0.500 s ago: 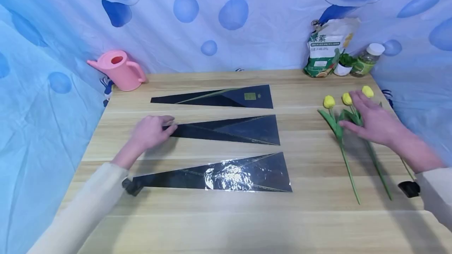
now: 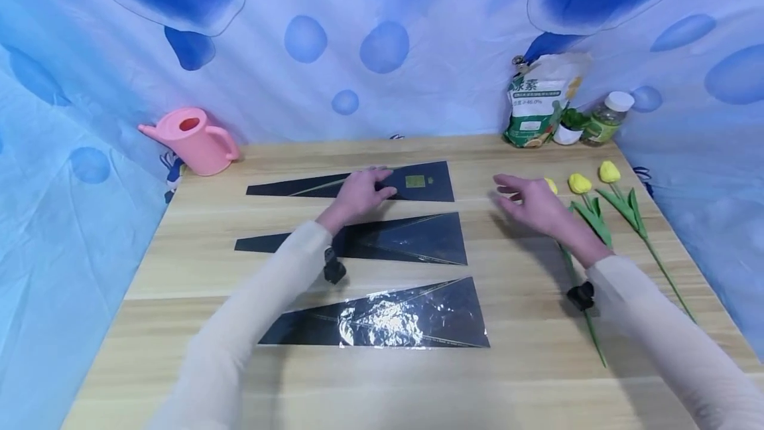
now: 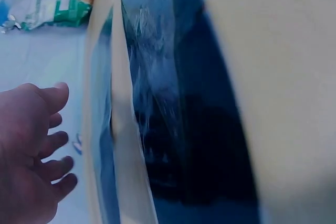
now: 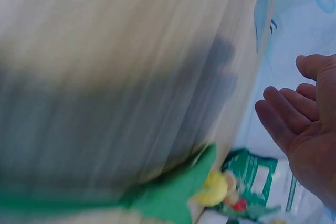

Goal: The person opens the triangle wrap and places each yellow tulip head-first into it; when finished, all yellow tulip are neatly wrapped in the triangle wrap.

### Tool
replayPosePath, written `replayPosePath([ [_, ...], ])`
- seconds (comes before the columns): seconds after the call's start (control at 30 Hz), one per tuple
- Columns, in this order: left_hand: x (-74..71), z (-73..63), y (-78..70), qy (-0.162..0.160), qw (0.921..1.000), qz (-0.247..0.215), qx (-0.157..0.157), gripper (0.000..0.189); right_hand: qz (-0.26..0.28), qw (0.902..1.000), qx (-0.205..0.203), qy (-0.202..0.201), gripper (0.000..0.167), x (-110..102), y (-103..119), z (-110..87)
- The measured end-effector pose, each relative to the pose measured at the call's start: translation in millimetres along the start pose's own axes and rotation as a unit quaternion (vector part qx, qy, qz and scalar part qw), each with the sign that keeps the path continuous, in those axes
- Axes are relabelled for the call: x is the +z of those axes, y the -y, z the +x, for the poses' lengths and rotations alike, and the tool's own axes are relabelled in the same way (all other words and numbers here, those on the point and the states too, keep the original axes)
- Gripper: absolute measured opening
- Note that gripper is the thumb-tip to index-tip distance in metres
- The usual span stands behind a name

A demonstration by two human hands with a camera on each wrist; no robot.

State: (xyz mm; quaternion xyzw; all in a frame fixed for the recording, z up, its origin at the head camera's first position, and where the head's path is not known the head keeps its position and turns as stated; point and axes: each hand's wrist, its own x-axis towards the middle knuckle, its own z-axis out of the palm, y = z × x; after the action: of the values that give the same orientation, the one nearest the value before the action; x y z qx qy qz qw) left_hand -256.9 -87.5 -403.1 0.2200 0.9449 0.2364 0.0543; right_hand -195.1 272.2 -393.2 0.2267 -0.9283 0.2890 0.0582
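Observation:
Three tapered black plastic sleeves lie in rows: the far sleeve (image 2: 438,184), the middle sleeve (image 2: 412,237) and the near sleeve (image 2: 442,314). My left hand (image 2: 360,194) is over the far sleeve with fingers loosely bent; in the left wrist view that hand (image 3: 29,150) holds nothing. Three yellow artificial tulips lie at the right: one partly covered tulip (image 2: 552,186), a middle tulip (image 2: 579,184) and an outer tulip (image 2: 609,172). Left of their blossoms hovers my right hand (image 2: 534,204), its forearm crossing above stems. The right wrist view shows this hand (image 4: 310,119) with relaxed fingers and nothing held.
A pink watering can (image 2: 203,144) stands at the back left. At the back right are a green and white bag (image 2: 534,108), a small potted plant (image 2: 567,133) and a white-capped bottle (image 2: 607,118). A blue patterned curtain (image 2: 447,71) hangs behind the wooden table (image 2: 382,390).
My left hand has moved right and away from me, from the middle sleeve's narrow end to over the far sleeve. My right hand has moved left, off the tulips. The head view has tilted up.

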Motion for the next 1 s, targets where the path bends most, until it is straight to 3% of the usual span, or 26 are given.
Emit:
replayPosePath([
  [0.17,12.9,22.4,1.5,0.01,0.9999,-0.002,0.005,0.055,0.032,0.9993,0.012,0.012,0.043,15.1,7.0,17.4],
  [0.3,21.4,31.8,5.2,0.019,0.9998,0.005,0.009,0.056,0.05,0.9982,0.024,0.025,0.044,22.7,8.2,24.0],
  [0.6,34.2,38.4,4.3,0.024,0.9995,0.018,0.008,0.059,0.076,0.995,0.054,0.035,0.052,35.4,2.7,29.5],
  [1.0,39.5,38.7,7.7,0.025,0.9996,0.012,0.002,0.053,0.082,0.9949,0.046,0.038,0.052,43.9,-3.1,38.0],
])
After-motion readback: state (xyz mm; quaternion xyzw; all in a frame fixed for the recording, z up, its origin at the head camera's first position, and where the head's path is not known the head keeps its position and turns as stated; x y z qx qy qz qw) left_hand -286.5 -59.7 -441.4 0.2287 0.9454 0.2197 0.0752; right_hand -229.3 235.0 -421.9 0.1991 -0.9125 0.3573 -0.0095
